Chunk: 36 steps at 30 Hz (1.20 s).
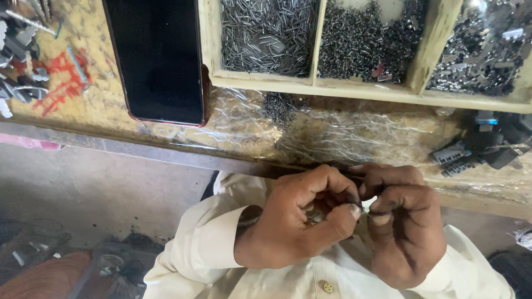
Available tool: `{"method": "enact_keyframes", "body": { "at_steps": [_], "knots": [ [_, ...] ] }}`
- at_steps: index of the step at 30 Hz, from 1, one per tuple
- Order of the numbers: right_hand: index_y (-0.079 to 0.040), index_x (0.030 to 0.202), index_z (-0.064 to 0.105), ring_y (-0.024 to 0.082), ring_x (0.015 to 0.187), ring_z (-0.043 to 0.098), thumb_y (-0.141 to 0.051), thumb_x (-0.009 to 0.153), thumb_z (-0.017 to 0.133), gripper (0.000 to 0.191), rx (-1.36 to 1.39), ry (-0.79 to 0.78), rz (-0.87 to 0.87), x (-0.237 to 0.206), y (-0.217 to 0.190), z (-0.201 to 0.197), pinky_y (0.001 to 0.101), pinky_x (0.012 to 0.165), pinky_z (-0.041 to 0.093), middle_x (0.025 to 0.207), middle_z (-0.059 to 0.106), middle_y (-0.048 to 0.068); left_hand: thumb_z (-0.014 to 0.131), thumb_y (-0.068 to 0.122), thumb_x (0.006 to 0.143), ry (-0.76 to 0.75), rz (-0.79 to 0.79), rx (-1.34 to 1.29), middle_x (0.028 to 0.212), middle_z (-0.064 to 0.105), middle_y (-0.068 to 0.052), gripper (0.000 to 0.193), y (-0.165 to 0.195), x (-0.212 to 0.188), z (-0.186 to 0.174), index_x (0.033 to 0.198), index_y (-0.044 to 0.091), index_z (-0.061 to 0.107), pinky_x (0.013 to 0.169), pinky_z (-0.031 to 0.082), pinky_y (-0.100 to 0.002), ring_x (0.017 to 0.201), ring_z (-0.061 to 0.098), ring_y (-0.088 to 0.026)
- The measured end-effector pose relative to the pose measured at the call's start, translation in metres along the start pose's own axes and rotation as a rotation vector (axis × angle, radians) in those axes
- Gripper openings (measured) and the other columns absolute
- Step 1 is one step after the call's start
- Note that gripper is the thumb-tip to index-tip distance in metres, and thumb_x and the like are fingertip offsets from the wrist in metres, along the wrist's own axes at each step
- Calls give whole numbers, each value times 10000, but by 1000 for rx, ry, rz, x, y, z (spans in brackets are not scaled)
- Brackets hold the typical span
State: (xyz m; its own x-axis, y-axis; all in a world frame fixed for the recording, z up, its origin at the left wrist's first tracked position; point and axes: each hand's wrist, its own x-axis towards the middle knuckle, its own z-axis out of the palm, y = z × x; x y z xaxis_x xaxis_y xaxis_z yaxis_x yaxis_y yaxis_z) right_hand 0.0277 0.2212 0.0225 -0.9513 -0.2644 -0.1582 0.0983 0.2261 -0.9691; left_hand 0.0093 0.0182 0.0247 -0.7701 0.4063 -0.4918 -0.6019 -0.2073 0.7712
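Observation:
My left hand [299, 218] and my right hand [403, 225] are curled together just below the workbench edge, over my cream shirt. Their fingertips meet on a tiny metal part [364, 209], pinched between thumb and fingers. The part is mostly hidden, so its shape cannot be made out. Both fists are closed tight around it.
A wooden tray [362, 88] with three compartments holds thin pins, small dark screws and shiny metal bits. A black phone [157, 51] lies flat on the plastic-covered bench [337, 134]. Keys [10, 46] pile at far left; a dark tool [484, 145] at right.

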Motion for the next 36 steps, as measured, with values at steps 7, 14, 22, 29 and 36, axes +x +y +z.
{"method": "enact_keyframes", "body": {
  "at_steps": [7,14,22,29,36],
  "knots": [
    [-87,1154,396,186,1006,582,-138,1083,528,158,28,-31,-48,3,5,-3,502,1195,465,1141,530,137,709,161,1034,-26,-17,-177,1002,682,9,197,-4,-4,0,1127,-4,654,753,547,-192,885,614,-8],
    [-85,1146,426,219,995,610,-59,1067,514,121,63,-107,-59,5,8,-9,562,1208,446,1121,545,151,726,130,1029,-32,-11,-207,1042,716,-22,196,-8,-8,-3,1142,-22,677,788,568,-204,921,643,-28],
    [-15,1107,447,251,1002,623,83,962,494,181,31,-159,-179,13,16,-13,605,1200,472,1099,579,209,740,119,1000,-24,8,-104,987,724,-29,175,7,-6,-8,1092,-22,690,750,583,-210,873,667,-33],
    [37,1044,518,376,1055,677,90,852,651,240,-278,-243,-215,81,-64,1,434,964,549,1020,623,203,637,40,951,95,-4,-172,928,633,-9,118,2,-10,-2,1056,-3,602,642,487,-209,797,574,-27],
    [27,1072,759,196,744,562,-132,816,783,302,-1290,-311,-1170,168,-89,1,429,936,503,872,633,103,642,29,943,28,412,104,869,646,-51,128,-1,-1,-29,1060,2,600,680,545,-224,744,628,-83]
  ]
}}
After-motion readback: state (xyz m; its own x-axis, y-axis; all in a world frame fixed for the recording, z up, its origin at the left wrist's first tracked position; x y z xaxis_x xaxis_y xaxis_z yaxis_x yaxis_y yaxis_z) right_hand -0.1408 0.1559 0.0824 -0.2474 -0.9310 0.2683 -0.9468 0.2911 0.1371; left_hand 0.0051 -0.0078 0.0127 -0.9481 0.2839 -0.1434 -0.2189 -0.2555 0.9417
